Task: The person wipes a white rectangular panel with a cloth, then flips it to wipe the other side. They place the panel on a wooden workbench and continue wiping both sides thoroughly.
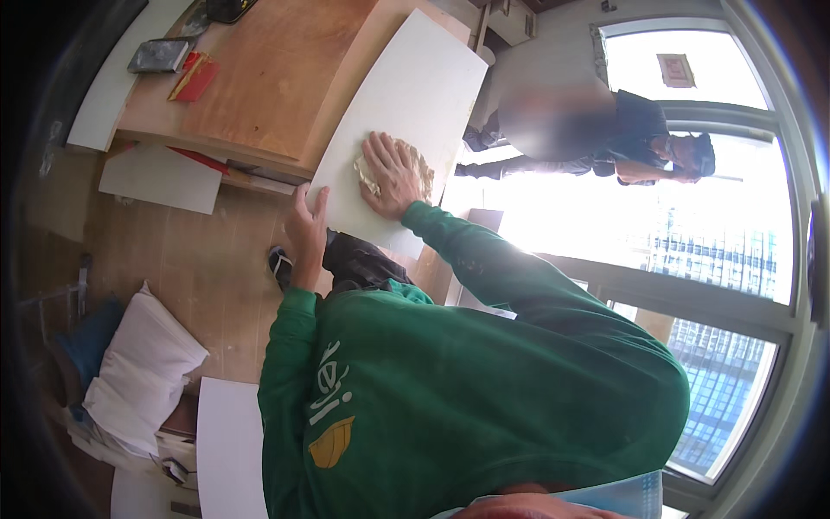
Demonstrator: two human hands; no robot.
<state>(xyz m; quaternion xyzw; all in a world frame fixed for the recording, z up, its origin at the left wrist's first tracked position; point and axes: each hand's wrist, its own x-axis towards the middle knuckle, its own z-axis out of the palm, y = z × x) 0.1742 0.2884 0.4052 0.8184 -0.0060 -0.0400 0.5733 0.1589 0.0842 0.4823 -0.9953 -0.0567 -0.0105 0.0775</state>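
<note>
A long white board (406, 86) lies slanting across the wooden workbench, its near end reaching over the bench edge toward my body. On top of it, my right hand (394, 183) presses a crumpled beige cloth (422, 164) against the surface, palm down with the fingers over the bunched material. The cloth sticks out on both sides of the hand. At the board's left edge, near the bench corner, my left hand (306, 227) grips the rim between thumb and fingers. Part of its grip is hidden beneath the board.
The wooden workbench (259, 69) carries a dark flat box (160, 55) and a red packet (195, 78) at the far left. White pillow-like bag (147, 368) and another white panel (229, 441) are at lower left. Another person (635, 138) stands by the bright windows at right.
</note>
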